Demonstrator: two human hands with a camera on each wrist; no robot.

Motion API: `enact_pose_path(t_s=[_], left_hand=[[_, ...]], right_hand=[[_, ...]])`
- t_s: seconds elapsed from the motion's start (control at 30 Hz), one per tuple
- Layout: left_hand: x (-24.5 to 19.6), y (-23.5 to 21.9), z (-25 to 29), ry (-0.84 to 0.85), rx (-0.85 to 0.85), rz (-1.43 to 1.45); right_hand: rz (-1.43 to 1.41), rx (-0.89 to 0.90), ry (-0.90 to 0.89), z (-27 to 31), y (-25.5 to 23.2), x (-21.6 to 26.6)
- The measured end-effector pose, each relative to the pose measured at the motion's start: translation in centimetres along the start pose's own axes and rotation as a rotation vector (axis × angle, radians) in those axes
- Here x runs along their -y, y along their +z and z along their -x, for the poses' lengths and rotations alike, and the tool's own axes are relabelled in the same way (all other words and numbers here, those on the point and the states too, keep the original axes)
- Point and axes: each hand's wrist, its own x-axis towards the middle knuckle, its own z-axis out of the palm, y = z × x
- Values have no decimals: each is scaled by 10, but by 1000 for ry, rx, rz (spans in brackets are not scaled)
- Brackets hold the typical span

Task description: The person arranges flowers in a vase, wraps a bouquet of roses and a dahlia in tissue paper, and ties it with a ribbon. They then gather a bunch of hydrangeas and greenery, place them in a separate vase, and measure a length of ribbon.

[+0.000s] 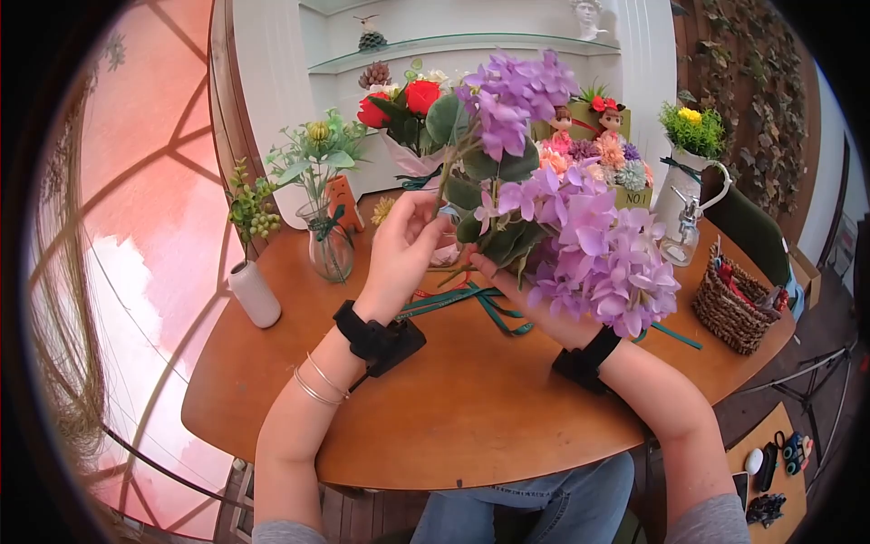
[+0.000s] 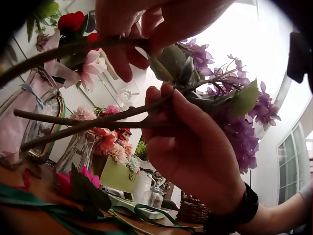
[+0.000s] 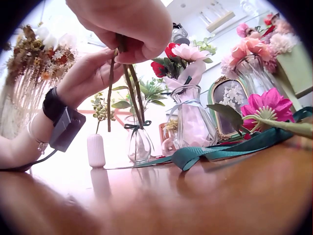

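Artificial purple hydrangeas with green leaves are held up over the table. My left hand (image 1: 405,249) pinches the stem of the upper hydrangea (image 1: 517,100) between thumb and fingers. My right hand (image 2: 190,152) grips two crossing brown stems (image 2: 78,128) just below the leaves, with the lower hydrangea (image 1: 607,245) spreading over that hand and partly hiding it in the head view. Both hands are close together. In the right wrist view, bare stem ends (image 3: 134,95) hang down beneath the fingers, above the tabletop.
Green ribbon (image 1: 489,304) and a magenta flower (image 3: 266,110) lie on the wooden table (image 1: 408,435). Behind stand a white vase (image 1: 255,295), a glass vase with greenery (image 1: 328,245), wrapped red roses (image 1: 421,97) and a flower box (image 1: 633,197). A wicker basket (image 1: 739,313) sits at right.
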Motion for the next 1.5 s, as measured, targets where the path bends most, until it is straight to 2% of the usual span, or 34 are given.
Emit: enact_pose_path(t_s=[0.1,0.17,0.3,0.37,0.47,0.53,0.6,0.63,0.67,0.8,0.97,1.03,1.07,1.1,1.13,1.2,1.27,1.33,1.43,1.5], left_hand=[[-7,-1,1,42,-5,28],[-9,-4,0,96,-57,-85],[-16,-2,3,61,-82,-139],[-11,-4,2,3,104,-106],[-6,-2,2,-33,192,47],[-7,-1,2,-47,190,81],[-16,-2,1,-52,99,85],[-19,-4,0,-53,100,85],[-22,-7,-1,-1,43,71],[-32,-23,-8,149,-150,-2],[-43,-41,-15,169,-222,111],[-44,-43,-15,144,-236,173],[-46,-42,-13,96,-152,177],[-47,-42,-12,49,-67,180],[-44,-41,-12,49,-68,180],[-36,-39,-11,-86,59,254],[-30,-31,-9,-134,76,298],[-16,-21,-7,-163,146,365],[-5,-3,1,-161,282,42],[7,7,4,-182,259,185]], right_hand=[[2,13,-5,-1,2,1],[-4,16,-2,0,4,2],[-20,13,12,0,4,3],[-38,14,33,-1,3,3],[-94,12,62,-3,2,4],[-224,10,71,-4,6,5],[-488,2,88,-5,10,5],[-451,-36,183,-5,9,4],[-452,-37,184,-7,7,1],[-441,-30,73,-10,5,-5],[-347,29,37,-14,1,-17],[-312,3,160,-13,3,-21],[-311,4,159,-13,2,-20],[-253,12,326,-13,1,-18],[-193,20,493,-13,1,-17],[-298,44,427,-12,4,-16],[-402,66,362,-11,6,-14],[-466,38,102,-8,8,-11],[-448,18,81,-10,11,-11],[-464,-9,67,-8,11,-10]])
